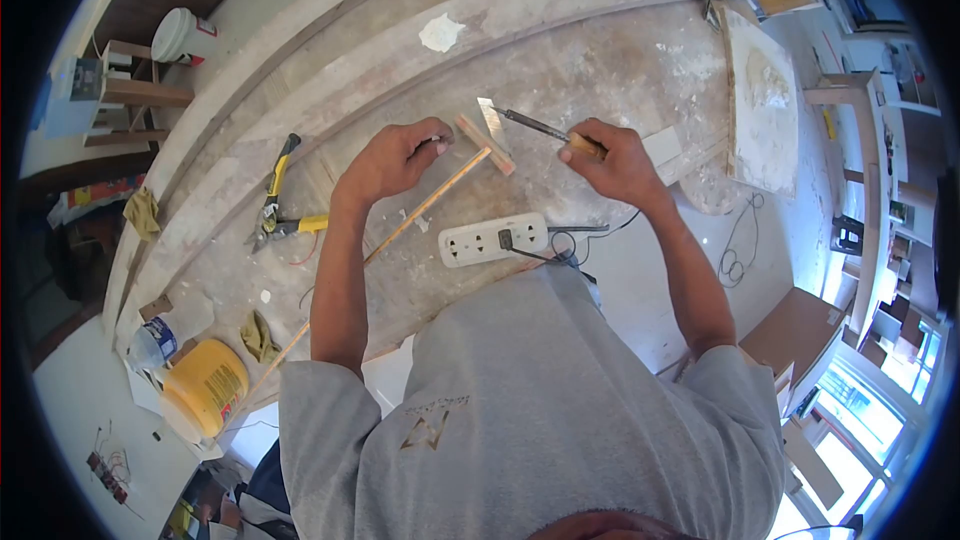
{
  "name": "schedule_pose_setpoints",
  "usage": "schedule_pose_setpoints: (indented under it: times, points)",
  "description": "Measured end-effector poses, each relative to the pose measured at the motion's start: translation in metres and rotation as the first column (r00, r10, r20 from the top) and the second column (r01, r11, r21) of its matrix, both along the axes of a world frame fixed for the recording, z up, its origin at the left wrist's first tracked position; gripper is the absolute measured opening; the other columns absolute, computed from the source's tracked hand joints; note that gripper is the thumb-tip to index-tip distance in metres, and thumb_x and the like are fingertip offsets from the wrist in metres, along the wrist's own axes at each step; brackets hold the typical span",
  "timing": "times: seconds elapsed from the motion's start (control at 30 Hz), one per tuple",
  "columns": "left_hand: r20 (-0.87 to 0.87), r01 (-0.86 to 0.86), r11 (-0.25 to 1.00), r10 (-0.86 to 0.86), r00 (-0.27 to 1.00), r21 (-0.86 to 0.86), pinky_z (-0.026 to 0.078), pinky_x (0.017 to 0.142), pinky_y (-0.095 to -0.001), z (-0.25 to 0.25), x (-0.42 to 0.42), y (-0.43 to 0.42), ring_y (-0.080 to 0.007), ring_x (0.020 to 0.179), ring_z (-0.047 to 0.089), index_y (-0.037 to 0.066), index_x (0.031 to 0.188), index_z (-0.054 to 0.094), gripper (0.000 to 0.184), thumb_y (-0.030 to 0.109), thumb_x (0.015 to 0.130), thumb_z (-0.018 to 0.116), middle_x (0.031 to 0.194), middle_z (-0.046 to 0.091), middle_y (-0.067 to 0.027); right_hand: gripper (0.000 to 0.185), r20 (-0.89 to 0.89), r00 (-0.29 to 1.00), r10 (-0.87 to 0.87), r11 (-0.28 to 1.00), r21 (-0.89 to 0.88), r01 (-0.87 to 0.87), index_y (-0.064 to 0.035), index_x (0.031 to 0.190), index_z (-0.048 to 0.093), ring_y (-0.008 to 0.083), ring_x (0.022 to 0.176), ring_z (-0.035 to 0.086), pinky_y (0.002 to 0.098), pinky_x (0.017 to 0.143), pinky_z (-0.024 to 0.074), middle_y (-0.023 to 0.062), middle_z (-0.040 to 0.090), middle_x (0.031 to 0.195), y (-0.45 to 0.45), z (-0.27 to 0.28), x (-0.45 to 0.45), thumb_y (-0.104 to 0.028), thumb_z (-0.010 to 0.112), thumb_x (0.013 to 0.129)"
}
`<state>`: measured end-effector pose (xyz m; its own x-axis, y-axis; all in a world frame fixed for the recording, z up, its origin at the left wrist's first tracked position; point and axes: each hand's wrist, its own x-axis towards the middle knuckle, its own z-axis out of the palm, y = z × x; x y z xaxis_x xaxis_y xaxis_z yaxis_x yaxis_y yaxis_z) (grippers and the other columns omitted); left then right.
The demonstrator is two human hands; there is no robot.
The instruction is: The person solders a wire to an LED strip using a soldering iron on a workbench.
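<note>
My right hand (612,158) is closed around the wooden handle of a soldering iron (535,124), its dark shaft pointing left. The iron's tip is by the upper end of a shiny flat strip (491,118); whether they touch I cannot tell. My left hand (393,162) is pinched beside a small wooden block (485,146), and whatever its fingertips hold is too small to name. A long thin yellowish strip (430,202) runs from the block down past my left forearm. A white power strip (492,240) lies below, with a black plug in it.
Yellow-handled pliers or cutters (272,210) lie left of my left arm. A yellow tub (207,385) and a clear container (153,342) stand at the lower left. Long curved boards (400,45) cross the far side of the worktable. A dark cord loops near the power strip.
</note>
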<state>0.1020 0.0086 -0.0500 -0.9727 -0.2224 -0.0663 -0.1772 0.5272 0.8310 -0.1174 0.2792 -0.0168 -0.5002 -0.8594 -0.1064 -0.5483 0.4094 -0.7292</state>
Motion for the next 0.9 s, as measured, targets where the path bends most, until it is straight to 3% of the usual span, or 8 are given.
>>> schedule_pose_setpoints:
  times: [0.03, 0.07, 0.1, 0.17, 0.27, 0.7, 0.77, 0.9]
  points:
    - [-0.033, 0.037, 0.999, -0.037, 0.999, 0.005, 0.052, 0.072, -0.0437, -0.002, 0.0, -0.002, -0.0376, 0.079, 0.067, 0.004, 0.105, 0.067, 0.014, 0.011, 0.094, 0.063, 0.086, 0.07, -0.0174, 0.028, -0.016, 0.999, 0.039, 0.999, -0.035, -0.04, -0.0023, 0.102, 0.071, 0.0196, 0.065, 0.061, 0.0351, 0.063, 0.0495, 0.0109, 0.066, 0.074, 0.0, 0.003, -0.003, -0.026, 0.081, 0.089]
    - [-0.067, 0.072, 0.997, -0.071, 0.995, 0.008, 0.053, 0.074, -0.0437, -0.004, -0.001, -0.004, -0.0373, 0.082, 0.068, 0.004, 0.104, 0.068, 0.014, 0.009, 0.092, 0.063, 0.088, 0.071, -0.0165, 0.028, -0.03, 0.997, 0.072, 0.997, 0.041, -0.071, -0.0013, 0.105, 0.073, 0.0258, 0.07, 0.067, 0.0366, 0.066, 0.0528, 0.0148, 0.071, 0.082, 0.0, 0.009, -0.007, -0.025, 0.078, 0.092]
    - [-0.064, 0.067, 0.998, -0.066, 0.996, 0.011, 0.053, 0.074, -0.0437, -0.006, -0.001, -0.005, -0.0373, 0.082, 0.068, 0.004, 0.104, 0.068, 0.014, 0.009, 0.092, 0.063, 0.088, 0.071, -0.0165, 0.028, -0.026, 0.997, 0.077, 0.996, 0.043, -0.076, -0.0013, 0.105, 0.073, 0.0258, 0.07, 0.067, 0.0366, 0.066, 0.0528, 0.0148, 0.071, 0.082, -0.001, 0.011, -0.011, -0.025, 0.078, 0.092]
    - [-0.124, 0.096, 0.992, -0.105, 0.987, -0.08, 0.054, 0.077, -0.0437, -0.009, -0.001, -0.006, -0.0369, 0.086, 0.068, 0.004, 0.101, 0.07, 0.014, 0.007, 0.089, 0.064, 0.091, 0.072, -0.0147, 0.031, -0.212, 0.949, 0.234, 0.972, 0.044, -0.23, -0.0001, 0.106, 0.074, 0.0318, 0.075, 0.071, 0.0391, 0.07, 0.0555, 0.0169, 0.073, 0.088, -0.001, 0.013, -0.021, -0.026, 0.079, 0.09]
    - [-0.122, 0.077, 0.993, -0.087, 0.989, -0.09, 0.053, 0.078, -0.0439, -0.014, 0.0, -0.004, -0.0361, 0.087, 0.068, 0.004, 0.098, 0.071, 0.013, 0.008, 0.088, 0.065, 0.091, 0.072, -0.0145, 0.034, -0.326, 0.89, 0.321, 0.947, 0.103, -0.304, 0.0005, 0.106, 0.076, 0.0361, 0.081, 0.072, 0.042, 0.074, 0.0568, 0.018, 0.075, 0.094, -0.004, 0.025, -0.028, -0.029, 0.08, 0.088]
    - [-0.159, 0.057, 0.993, -0.073, 0.985, -0.105, 0.053, 0.077, -0.0446, -0.018, 0.0, 0.001, -0.0365, 0.085, 0.067, 0.004, 0.098, 0.072, 0.014, 0.01, 0.087, 0.065, 0.089, 0.071, -0.0156, 0.034, -0.321, 0.85, 0.418, 0.903, 0.249, -0.351, -0.0018, 0.104, 0.078, 0.0337, 0.082, 0.071, 0.0419, 0.076, 0.0559, 0.0145, 0.074, 0.092, -0.017, 0.035, -0.037, -0.031, 0.08, 0.086]
    - [-0.157, 0.05, 0.993, -0.066, 0.985, -0.106, 0.053, 0.078, -0.0449, -0.018, -0.001, 0.002, -0.0369, 0.085, 0.067, 0.003, 0.097, 0.072, 0.014, 0.01, 0.087, 0.064, 0.089, 0.071, -0.0161, 0.035, -0.344, 0.84, 0.419, 0.906, 0.222, -0.361, -0.0056, 0.103, 0.076, 0.0336, 0.082, 0.071, 0.0445, 0.073, 0.055, 0.014, 0.074, 0.089, -0.017, 0.033, -0.038, -0.038, 0.074, 0.089]
    - [-0.153, 0.046, 0.994, -0.061, 0.986, -0.099, 0.053, 0.078, -0.045, -0.018, -0.001, 0.003, -0.0371, 0.085, 0.067, 0.002, 0.097, 0.072, 0.014, 0.009, 0.087, 0.064, 0.089, 0.071, -0.0165, 0.035, -0.335, 0.841, 0.424, 0.902, 0.238, -0.36, -0.0057, 0.103, 0.076, 0.0335, 0.082, 0.071, 0.0442, 0.073, 0.055, 0.0138, 0.074, 0.089, -0.019, 0.037, -0.037, -0.038, 0.073, 0.089]
